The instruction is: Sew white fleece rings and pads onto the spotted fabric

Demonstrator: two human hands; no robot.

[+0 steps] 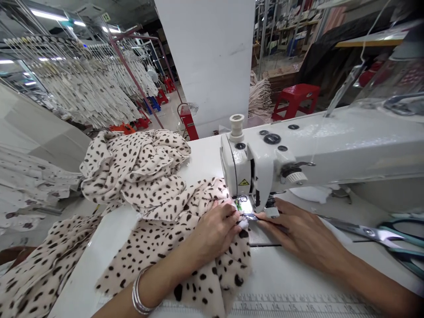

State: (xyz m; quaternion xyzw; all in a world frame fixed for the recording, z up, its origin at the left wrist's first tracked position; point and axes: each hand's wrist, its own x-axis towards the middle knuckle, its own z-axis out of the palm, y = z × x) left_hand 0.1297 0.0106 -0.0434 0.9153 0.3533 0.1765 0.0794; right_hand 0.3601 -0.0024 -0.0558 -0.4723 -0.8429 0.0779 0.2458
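Note:
My left hand [215,227] is closed on pale pink fleecy fabric with dark spots [159,240], pinching its edge just left of the needle area. The sewing machine [245,172] stands over this spot, and its lamp lights the fabric edge. My right hand [294,225] reaches in from the right, closed around a small metal tool that looks like thread snips [251,217]. The snips' tip meets the fabric edge by my left fingertips. Most of the tool is hidden in my right hand. The needle and presser foot are largely covered by the machine head.
Large scissors [374,232] lie right of my right hand. More spotted fabric [139,163] is heaped at the table's back left and hangs over its left side. A ruler strip [281,305] runs along the front. Behind are a white pillar [212,66], a red stool [296,99] and hanging garments [82,88].

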